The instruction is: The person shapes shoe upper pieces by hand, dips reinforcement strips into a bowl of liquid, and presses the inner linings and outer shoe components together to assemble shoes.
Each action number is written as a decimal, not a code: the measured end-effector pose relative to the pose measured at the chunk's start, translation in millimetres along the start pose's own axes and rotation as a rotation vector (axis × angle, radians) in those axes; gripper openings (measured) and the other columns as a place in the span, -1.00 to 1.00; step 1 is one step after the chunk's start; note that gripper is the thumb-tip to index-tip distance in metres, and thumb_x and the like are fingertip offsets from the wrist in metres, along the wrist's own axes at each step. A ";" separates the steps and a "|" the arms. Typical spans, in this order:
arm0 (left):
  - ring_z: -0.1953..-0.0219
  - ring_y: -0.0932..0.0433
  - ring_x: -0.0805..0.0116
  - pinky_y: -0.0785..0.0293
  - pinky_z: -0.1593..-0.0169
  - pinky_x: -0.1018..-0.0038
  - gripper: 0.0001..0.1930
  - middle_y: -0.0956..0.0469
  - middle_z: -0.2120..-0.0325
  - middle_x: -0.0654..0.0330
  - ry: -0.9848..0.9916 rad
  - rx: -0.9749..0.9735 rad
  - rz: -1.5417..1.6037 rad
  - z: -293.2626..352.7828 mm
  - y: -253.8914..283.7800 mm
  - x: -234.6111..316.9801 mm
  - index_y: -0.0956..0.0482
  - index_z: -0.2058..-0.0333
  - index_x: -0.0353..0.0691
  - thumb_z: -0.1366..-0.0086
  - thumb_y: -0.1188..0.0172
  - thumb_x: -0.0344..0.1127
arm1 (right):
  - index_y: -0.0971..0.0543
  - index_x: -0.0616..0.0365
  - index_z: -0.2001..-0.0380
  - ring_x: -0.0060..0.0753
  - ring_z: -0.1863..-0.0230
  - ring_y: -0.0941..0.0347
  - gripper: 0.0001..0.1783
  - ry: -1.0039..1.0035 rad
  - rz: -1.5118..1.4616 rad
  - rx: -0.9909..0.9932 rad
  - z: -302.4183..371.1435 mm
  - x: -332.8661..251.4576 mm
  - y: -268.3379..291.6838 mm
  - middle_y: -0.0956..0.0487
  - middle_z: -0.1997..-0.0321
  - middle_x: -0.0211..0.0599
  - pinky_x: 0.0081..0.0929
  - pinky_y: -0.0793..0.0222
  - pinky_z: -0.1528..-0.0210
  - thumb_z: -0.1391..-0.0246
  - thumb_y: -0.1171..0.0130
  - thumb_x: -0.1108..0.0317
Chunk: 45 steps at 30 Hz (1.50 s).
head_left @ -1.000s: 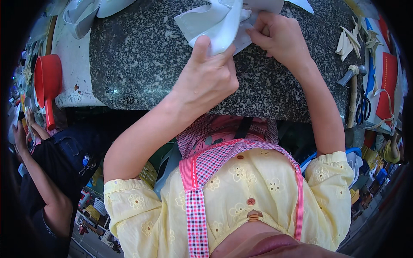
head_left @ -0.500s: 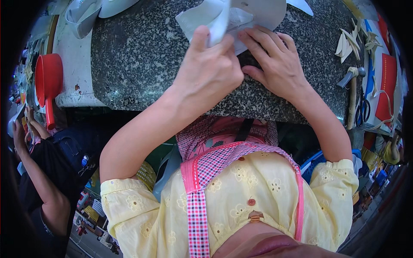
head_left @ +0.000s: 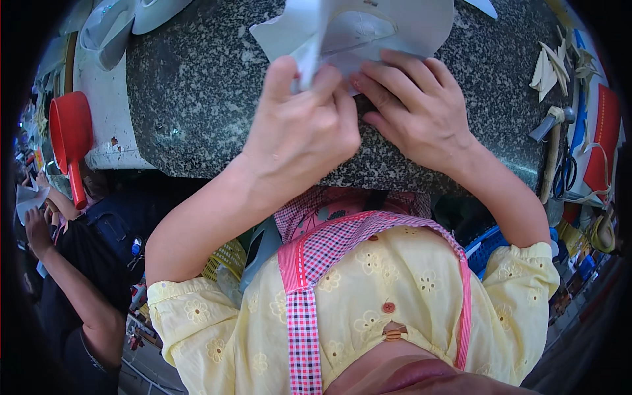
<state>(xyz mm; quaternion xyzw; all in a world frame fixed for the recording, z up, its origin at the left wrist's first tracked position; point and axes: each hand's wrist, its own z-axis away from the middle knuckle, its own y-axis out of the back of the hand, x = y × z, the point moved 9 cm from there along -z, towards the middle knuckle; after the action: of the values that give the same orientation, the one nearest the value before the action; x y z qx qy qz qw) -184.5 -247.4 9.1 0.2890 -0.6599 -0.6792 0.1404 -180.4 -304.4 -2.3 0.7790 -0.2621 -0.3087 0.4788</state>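
A white, curved, sheet-like piece [head_left: 421,26] with an oval patch or opening lies on the dark speckled stone slab at the top middle. Part of it stands up in a fold. My left hand [head_left: 306,122] pinches that raised fold between thumb and fingers. At the near edge of the same piece, my right hand [head_left: 421,108] presses with bent fingertips, its thumb tucked beneath near the slab. The fingertips of both hands are partly hidden by the white piece or blurred.
Other white curved pieces [head_left: 108,33] lie at the upper left. A red scoop [head_left: 71,135] sits by the slab's left end. To the right are pale slivers [head_left: 548,71], a hammer [head_left: 553,125], black-handled scissors [head_left: 565,174] and a red sheet [head_left: 600,138]. Another person's arm [head_left: 76,283] is at left.
My left hand has drawn slightly left and nearer with the fold, and the oval part shows more. My right hand stays at the near edge. The whole view has shifted a little.
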 end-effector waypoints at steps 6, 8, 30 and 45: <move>0.31 -0.42 0.45 -0.22 0.24 0.44 -0.69 -0.55 0.35 0.30 0.087 0.009 0.062 12.1 -2.3 -18.9 -0.53 0.28 -0.20 0.09 -0.09 -0.33 | -0.53 0.03 0.38 -0.55 0.26 -0.32 -0.72 0.010 0.126 -0.018 -12.9 -1.2 -1.7 -0.40 0.34 -0.53 -0.43 -0.19 0.21 0.26 -0.11 0.23; 0.33 -0.43 0.43 -0.25 0.25 0.48 -0.69 -0.56 0.31 0.28 0.103 0.038 0.097 10.2 -0.6 -20.1 -0.55 0.27 -0.21 0.08 -0.09 -0.34 | -0.53 0.03 0.41 -0.57 0.30 -0.32 -0.75 0.026 0.126 -0.014 -14.8 -1.0 -9.2 -0.41 0.33 -0.55 -0.42 -0.19 0.21 0.25 -0.07 0.23; 0.40 -0.45 0.36 -0.27 0.33 0.46 -0.68 -0.57 0.40 0.31 0.115 0.009 0.300 3.6 0.3 -52.5 -0.57 0.35 -0.20 0.21 -0.10 -0.49 | -0.56 0.05 0.44 -0.50 0.49 -0.30 -0.71 0.116 -0.057 -0.036 -42.8 4.2 -8.1 -0.46 0.38 -0.56 -0.51 -0.18 0.40 0.41 -0.17 0.29; 0.42 -0.52 0.49 -0.42 0.29 0.62 -0.68 -0.57 0.48 0.15 0.179 -0.267 2.115 -2.7 -0.3 -47.4 -0.56 0.38 -0.42 0.23 -0.36 -0.56 | -0.56 0.32 0.55 -0.53 0.36 -0.27 -0.72 -0.144 -1.458 -0.473 -53.1 15.5 11.1 -0.46 0.51 -0.43 -0.56 -0.17 0.29 0.21 -0.31 0.27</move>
<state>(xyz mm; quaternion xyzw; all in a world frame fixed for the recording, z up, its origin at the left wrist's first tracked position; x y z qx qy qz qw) -145.2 -222.4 18.7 -0.3989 -0.4830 -0.2555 0.7364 -132.4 -288.7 22.8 0.6096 0.3602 -0.6439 0.2900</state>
